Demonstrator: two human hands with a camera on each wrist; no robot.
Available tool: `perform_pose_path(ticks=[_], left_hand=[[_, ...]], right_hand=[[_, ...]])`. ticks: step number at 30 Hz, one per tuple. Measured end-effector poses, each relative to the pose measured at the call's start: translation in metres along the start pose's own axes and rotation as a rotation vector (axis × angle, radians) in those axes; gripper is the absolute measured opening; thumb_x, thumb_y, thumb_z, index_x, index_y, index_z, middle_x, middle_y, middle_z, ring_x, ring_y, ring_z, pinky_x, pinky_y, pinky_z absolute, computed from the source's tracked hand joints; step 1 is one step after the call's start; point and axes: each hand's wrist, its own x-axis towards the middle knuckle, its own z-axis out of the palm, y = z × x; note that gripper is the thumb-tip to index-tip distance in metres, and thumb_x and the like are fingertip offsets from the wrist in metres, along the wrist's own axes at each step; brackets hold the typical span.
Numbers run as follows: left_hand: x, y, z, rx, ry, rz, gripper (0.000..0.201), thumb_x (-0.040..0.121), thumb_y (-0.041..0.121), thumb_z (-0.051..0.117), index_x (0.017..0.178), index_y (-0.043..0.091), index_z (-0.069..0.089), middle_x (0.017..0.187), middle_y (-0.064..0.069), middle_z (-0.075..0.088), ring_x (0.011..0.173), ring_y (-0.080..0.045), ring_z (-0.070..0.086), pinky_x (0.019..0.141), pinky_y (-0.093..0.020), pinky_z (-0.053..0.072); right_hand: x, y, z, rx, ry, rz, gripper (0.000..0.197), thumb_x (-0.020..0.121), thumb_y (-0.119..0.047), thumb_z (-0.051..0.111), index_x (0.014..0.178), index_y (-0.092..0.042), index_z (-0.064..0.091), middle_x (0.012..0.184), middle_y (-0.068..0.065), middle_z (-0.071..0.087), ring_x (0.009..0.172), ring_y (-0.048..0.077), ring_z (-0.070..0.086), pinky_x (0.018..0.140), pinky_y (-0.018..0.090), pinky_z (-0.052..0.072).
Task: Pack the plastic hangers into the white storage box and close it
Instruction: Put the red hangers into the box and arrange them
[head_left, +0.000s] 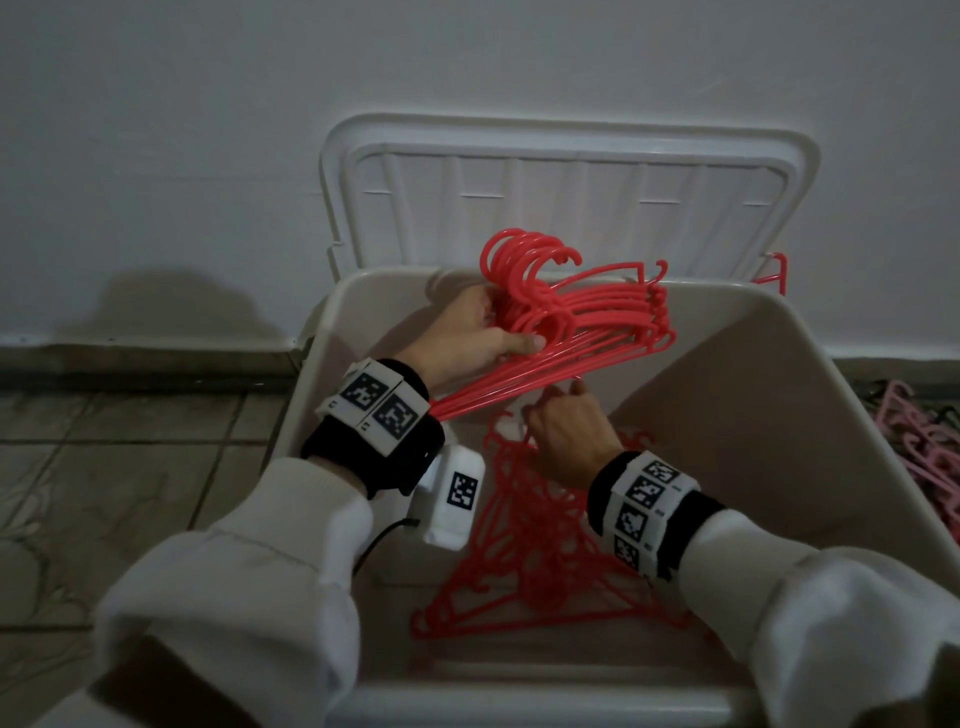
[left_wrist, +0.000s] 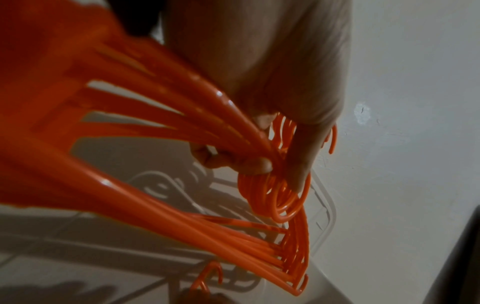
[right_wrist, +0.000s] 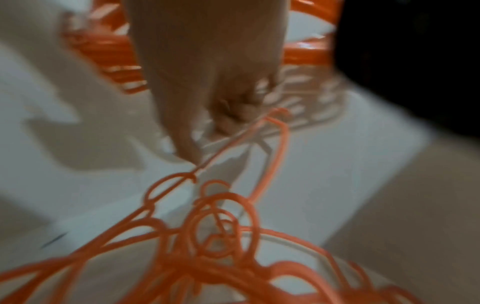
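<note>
Nearby, pink hangers (head_left: 924, 452) lie beside the white storage box (head_left: 810, 415).

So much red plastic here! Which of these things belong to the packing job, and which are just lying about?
Part of the job:
- bundle of red hangers gripped by the left hand
- red hangers in the box, which the right hand reaches into
- white storage box and open lid

Lying about:
- pink hangers on the floor beside the box
</note>
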Motion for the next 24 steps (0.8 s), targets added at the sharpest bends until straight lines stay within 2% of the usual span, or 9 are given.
perform_pose_path(ticks=[3,5,7,11,16,18,20,22,24], left_hand=[[0.0,0.0,0.0,-0.002,-0.001,-0.008,0.052,0.076,0.001,0.071,0.125,0.002,0.053,0.12,-0.01,0.063,0.109,-0.019,0.061,0.102,-0.036,0.045],[0.0,0.001,0.0,0.006,0.004,-0.009,0.051,0.077,0.002,0.071,0.124,0.003,0.053,0.121,-0.009,0.062,0.111,-0.019,0.06,0.103,-0.034,0.044],[0.0,0.001,0.0,0.007,0.01,-0.009,0.049,0.077,0.002,0.071,0.123,0.004,0.053,0.121,-0.009,0.062,0.112,-0.019,0.059,0.102,-0.032,0.044],[0.0,0.001,0.0,0.008,0.009,-0.01,0.051,0.076,0.001,0.071,0.124,0.001,0.053,0.121,-0.01,0.062,0.111,-0.019,0.06,0.102,-0.033,0.044],[-0.001,0.001,0.001,0.033,-0.003,0.006,0.05,0.078,0.001,0.07,0.124,0.001,0.053,0.119,-0.009,0.063,0.11,-0.018,0.061,0.099,-0.028,0.046],[-0.002,0.0,0.002,0.032,-0.002,0.014,0.049,0.077,0.0,0.07,0.124,0.001,0.054,0.12,-0.01,0.063,0.11,-0.018,0.06,0.099,-0.027,0.046],[-0.003,0.0,0.002,0.023,-0.003,0.014,0.05,0.077,-0.001,0.071,0.124,0.0,0.054,0.12,-0.011,0.063,0.111,-0.02,0.06,0.1,-0.029,0.045],[-0.003,-0.001,0.002,0.028,-0.011,0.011,0.051,0.076,0.001,0.071,0.124,0.001,0.054,0.12,-0.01,0.063,0.111,-0.019,0.06,0.102,-0.033,0.045],[-0.003,-0.001,0.002,0.038,-0.016,0.008,0.051,0.077,0.002,0.072,0.125,0.002,0.054,0.12,-0.009,0.063,0.11,-0.018,0.06,0.102,-0.032,0.045]], right_hand=[[0.003,-0.019,0.012,0.051,-0.07,-0.229,0.036,0.089,-0.023,0.048,0.122,-0.009,0.05,0.127,0.012,0.051,0.121,0.027,0.045,0.102,0.041,0.027],[0.0,-0.027,0.024,0.04,-0.259,-0.278,0.039,0.096,-0.02,0.04,0.134,-0.011,0.043,0.141,0.01,0.041,0.134,0.024,0.033,0.113,0.046,0.014],[-0.002,-0.031,0.034,0.017,-0.349,-0.291,0.038,0.098,-0.018,0.035,0.136,-0.014,0.044,0.142,0.009,0.042,0.136,0.025,0.03,0.115,0.049,0.006],[0.001,-0.03,0.034,-0.041,-0.317,-0.323,0.03,0.096,-0.027,0.042,0.118,-0.016,0.059,0.124,0.008,0.055,0.12,0.027,0.046,0.108,0.049,0.019],[0.0,-0.028,0.04,-0.118,-0.308,-0.421,0.03,0.092,-0.038,0.048,0.115,-0.021,0.056,0.119,0.005,0.06,0.12,0.026,0.044,0.107,0.047,0.019],[-0.002,-0.03,0.045,-0.048,-0.245,-0.419,0.026,0.094,-0.03,0.046,0.113,-0.02,0.059,0.116,0.005,0.063,0.117,0.027,0.047,0.107,0.043,0.019],[-0.003,-0.032,0.044,0.036,-0.229,-0.388,0.028,0.096,-0.018,0.041,0.117,-0.015,0.059,0.119,0.008,0.062,0.115,0.029,0.052,0.101,0.042,0.03],[-0.001,-0.032,0.04,0.048,-0.242,-0.339,0.035,0.097,-0.009,0.035,0.128,-0.01,0.051,0.124,0.014,0.058,0.115,0.033,0.054,0.093,0.043,0.041],[-0.002,-0.032,0.034,0.078,-0.261,-0.315,0.038,0.098,-0.009,0.033,0.134,-0.009,0.045,0.129,0.016,0.054,0.119,0.033,0.052,0.095,0.042,0.04]])
